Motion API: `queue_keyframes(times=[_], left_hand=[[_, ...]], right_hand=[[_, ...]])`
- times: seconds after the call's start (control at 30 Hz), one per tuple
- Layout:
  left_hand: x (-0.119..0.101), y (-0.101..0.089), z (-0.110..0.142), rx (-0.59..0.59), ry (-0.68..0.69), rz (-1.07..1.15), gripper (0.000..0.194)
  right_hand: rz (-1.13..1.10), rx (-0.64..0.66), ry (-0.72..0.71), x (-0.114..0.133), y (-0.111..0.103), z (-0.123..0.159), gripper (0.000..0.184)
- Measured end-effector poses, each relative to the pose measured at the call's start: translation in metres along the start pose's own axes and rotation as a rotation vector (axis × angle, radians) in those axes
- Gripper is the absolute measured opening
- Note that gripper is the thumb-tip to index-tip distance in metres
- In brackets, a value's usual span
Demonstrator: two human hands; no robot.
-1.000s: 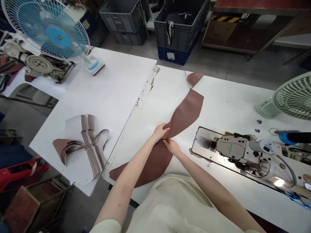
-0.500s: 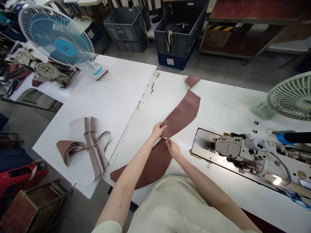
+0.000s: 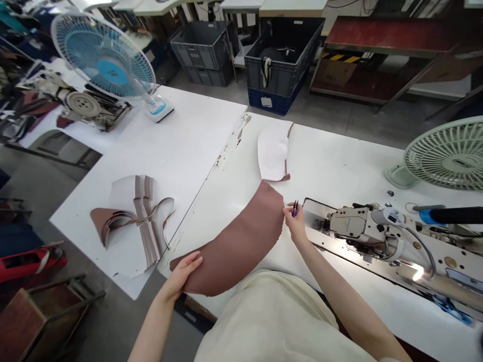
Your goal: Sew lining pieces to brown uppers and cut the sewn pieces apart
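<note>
A curved brown leather-like panel (image 3: 234, 236) lies slantwise across the white table before me. My left hand (image 3: 184, 274) grips its near left end, thumb on top and fingers mostly hidden beneath. At its right edge is my right hand (image 3: 295, 221), fingers closed round a small purple tool with dark tips, probably thread snips (image 3: 295, 208); the fingertips touch the panel's edge. Beyond the panel's far end lies a second piece, pale side up with brown edging (image 3: 273, 151). The two pieces meet at a corner; whether they are joined I cannot tell.
To the right is a sewing machine (image 3: 349, 223), with a green fan (image 3: 453, 156) behind it. A stack of brown and pale pieces (image 3: 141, 221) lies on the left table. A blue fan (image 3: 113, 70) stands further back. Grey crates (image 3: 285, 70) sit beyond the table.
My left hand has moved down-left to the panel's near end, my right hand up-right to its edge. The near panel lies spread out; the far piece now shows its pale side. The purple tool has become visible.
</note>
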State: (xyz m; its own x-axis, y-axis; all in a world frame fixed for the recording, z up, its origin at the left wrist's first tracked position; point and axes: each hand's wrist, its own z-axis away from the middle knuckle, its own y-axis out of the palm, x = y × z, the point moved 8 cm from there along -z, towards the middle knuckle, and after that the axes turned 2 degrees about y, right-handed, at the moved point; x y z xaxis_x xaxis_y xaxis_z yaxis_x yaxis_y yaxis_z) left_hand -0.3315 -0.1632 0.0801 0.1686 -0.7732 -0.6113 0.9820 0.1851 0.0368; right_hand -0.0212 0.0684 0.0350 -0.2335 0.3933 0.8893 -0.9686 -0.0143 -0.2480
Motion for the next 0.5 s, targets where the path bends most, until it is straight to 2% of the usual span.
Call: queue_keyframes(times=[0.07, 0.13, 0.23, 0.3, 0.33, 0.4, 0.47, 0.5], left_hand=[[0.034, -0.040, 0.011, -0.165, -0.031, -0.160, 0.058], [0.057, -0.065, 0.013, -0.220, -0.023, -0.371, 0.051], [0.086, -0.084, -0.002, -0.208, -0.070, -0.725, 0.039], [0.094, -0.092, -0.015, -0.252, -0.123, -0.955, 0.030], [0.092, -0.096, -0.021, -0.312, -0.128, -1.060, 0.025], [0.074, -0.097, -0.031, -0.494, -0.088, -1.205, 0.020], [0.044, -0.086, -0.041, -0.641, 0.012, -1.224, 0.028], [0.027, -0.074, -0.049, -0.658, 0.087, -1.193, 0.031]], right_hand=[[0.188, 0.193, -0.063, -0.011, 0.017, 0.028, 0.036], [0.348, 0.358, -0.083, -0.032, 0.031, 0.057, 0.038], [0.532, 0.509, -0.004, -0.072, 0.046, 0.084, 0.042], [0.685, 0.596, 0.040, -0.088, 0.055, 0.091, 0.046], [0.766, 0.636, 0.041, -0.090, 0.059, 0.092, 0.045], [0.905, 0.674, 0.030, -0.085, 0.064, 0.090, 0.035], [0.972, 0.645, 0.045, -0.073, 0.066, 0.082, 0.022], [0.969, 0.614, 0.060, -0.066, 0.067, 0.077, 0.025]])
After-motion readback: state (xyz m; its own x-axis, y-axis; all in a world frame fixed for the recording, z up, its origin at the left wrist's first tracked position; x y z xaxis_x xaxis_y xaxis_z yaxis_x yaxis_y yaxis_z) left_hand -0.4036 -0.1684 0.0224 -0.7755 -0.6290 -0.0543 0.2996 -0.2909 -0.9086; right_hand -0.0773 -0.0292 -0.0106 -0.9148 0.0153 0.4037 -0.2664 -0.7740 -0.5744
